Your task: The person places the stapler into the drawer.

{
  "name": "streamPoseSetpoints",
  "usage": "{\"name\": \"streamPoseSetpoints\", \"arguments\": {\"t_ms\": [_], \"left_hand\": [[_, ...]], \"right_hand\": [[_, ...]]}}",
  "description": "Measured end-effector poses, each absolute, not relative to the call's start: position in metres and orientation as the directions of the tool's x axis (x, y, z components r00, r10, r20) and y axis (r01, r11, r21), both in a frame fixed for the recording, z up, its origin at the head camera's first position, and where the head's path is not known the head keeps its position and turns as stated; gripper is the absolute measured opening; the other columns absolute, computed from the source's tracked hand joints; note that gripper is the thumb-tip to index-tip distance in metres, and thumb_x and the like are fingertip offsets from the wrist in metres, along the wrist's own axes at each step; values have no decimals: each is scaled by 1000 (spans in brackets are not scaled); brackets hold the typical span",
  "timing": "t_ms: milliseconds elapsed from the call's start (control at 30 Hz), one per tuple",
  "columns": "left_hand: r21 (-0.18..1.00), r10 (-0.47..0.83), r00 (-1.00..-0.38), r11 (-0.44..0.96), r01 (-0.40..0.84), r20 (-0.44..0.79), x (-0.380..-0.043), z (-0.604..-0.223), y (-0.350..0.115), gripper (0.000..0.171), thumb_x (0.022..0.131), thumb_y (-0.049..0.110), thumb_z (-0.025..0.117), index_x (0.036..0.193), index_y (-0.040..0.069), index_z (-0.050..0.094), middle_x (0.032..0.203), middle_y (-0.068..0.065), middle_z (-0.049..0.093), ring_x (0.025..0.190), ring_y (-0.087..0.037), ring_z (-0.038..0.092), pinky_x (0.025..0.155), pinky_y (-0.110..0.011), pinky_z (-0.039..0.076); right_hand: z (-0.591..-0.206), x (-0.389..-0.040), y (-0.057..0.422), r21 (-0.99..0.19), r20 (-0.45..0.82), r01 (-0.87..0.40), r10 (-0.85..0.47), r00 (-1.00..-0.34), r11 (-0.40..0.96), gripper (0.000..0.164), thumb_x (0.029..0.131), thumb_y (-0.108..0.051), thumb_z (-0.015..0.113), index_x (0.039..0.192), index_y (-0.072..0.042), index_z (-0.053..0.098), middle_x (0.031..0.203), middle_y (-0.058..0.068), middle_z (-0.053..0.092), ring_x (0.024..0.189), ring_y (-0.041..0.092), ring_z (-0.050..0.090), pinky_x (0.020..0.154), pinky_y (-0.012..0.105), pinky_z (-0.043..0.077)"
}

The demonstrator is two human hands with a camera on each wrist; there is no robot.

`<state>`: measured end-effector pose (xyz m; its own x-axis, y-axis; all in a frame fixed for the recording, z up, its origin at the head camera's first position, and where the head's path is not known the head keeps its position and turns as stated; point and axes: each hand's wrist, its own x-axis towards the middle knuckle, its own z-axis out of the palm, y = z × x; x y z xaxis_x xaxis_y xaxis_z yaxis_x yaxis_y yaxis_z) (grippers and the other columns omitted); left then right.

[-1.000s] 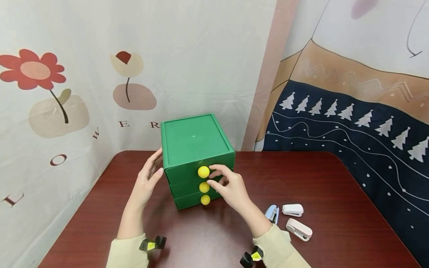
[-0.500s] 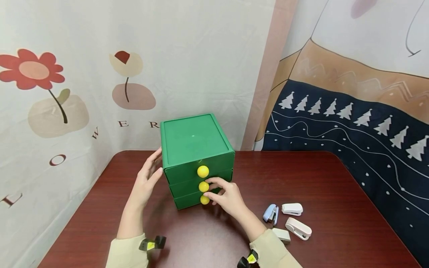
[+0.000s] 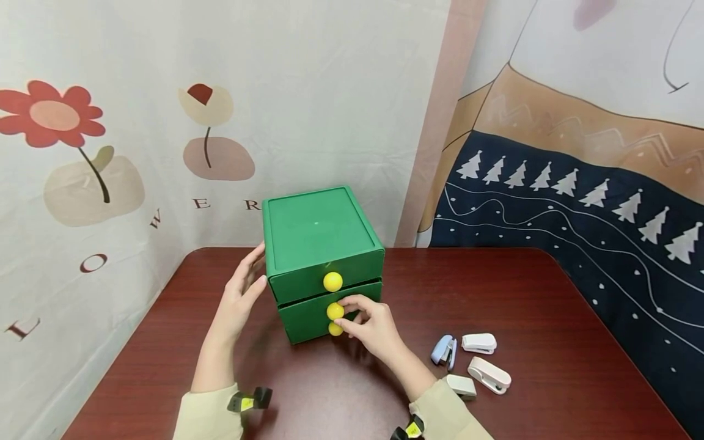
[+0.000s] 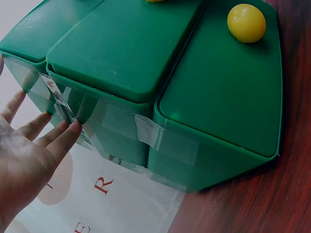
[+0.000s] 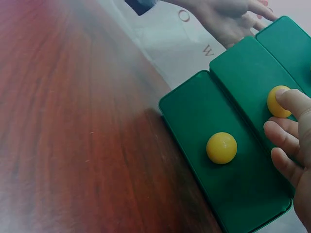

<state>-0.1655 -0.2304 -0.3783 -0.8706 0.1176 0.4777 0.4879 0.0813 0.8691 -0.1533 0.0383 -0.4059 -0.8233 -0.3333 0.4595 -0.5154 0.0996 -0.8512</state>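
A green three-drawer box (image 3: 316, 229) stands on the table, each drawer bearing a round yellow knob. My right hand (image 3: 373, 325) pinches the middle knob (image 3: 335, 311) between thumb and fingers; the right wrist view also shows the thumb on this middle knob (image 5: 276, 104). The middle drawer (image 4: 126, 53) juts a little out past the top one. The top knob (image 3: 332, 282) is untouched, and the bottom knob (image 3: 335, 329) is partly covered in the head view. Against the box's left side, my left hand (image 3: 240, 296) rests with its fingers extended, fingertips touching the wall in the left wrist view.
Several staplers lie on the dark red table (image 3: 528, 305) to the right: a blue one (image 3: 444, 351), a white one (image 3: 480, 343), a pale pink one (image 3: 489, 374) and another whitish one (image 3: 461, 386) beside my right sleeve. A printed curtain (image 3: 341, 91) hangs behind.
My right hand has moved down from beside the top knob to the middle knob and taken hold of it. The middle drawer has come out slightly. My left hand has stayed put.
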Motion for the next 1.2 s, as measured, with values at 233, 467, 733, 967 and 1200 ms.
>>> {"name": "streamPoseSetpoints", "arguments": {"t_ms": [233,467,733,967,1200], "left_hand": [[868,120,-869,75,491,481,-166,-379,-231,53,100,1,44,150,9,32,151,-7,33,134,-19,34,98,-21,34],[872,126,-873,82,483,472,-167,-379,-231,53,100,2,45,150,11,31,151,-5,33,134,-18,34,98,-21,34],[874,119,-875,83,479,469,-166,-379,-231,53,100,1,44,151,11,31,151,-6,33,134,-21,34,98,-21,34],[870,113,-873,87,485,475,-167,-381,-232,53,100,0,44,150,10,32,151,-7,33,134,-20,34,98,-21,34],[867,128,-870,97,489,477,-167,-381,-233,53,100,1,44,151,11,30,151,-6,32,134,-17,34,98,-20,34]], "right_hand": [[-410,-141,46,-795,547,-602,-342,-764,76,25,75,9,76,97,5,65,83,17,68,44,26,56,43,24,47],[-412,-127,54,-765,586,-642,-364,-724,46,27,72,12,76,95,4,65,81,16,69,41,13,52,41,20,45],[-440,-120,69,-740,609,-671,-378,-697,44,31,73,7,78,99,-4,66,85,9,70,42,0,49,39,16,41],[-449,-110,78,-670,663,-740,-400,-633,60,32,72,2,81,100,-8,67,87,6,71,46,-4,49,41,12,40],[-450,-101,84,-604,693,-791,-425,-582,98,33,70,0,82,99,-8,67,86,4,71,49,-7,48,45,9,39]]}}
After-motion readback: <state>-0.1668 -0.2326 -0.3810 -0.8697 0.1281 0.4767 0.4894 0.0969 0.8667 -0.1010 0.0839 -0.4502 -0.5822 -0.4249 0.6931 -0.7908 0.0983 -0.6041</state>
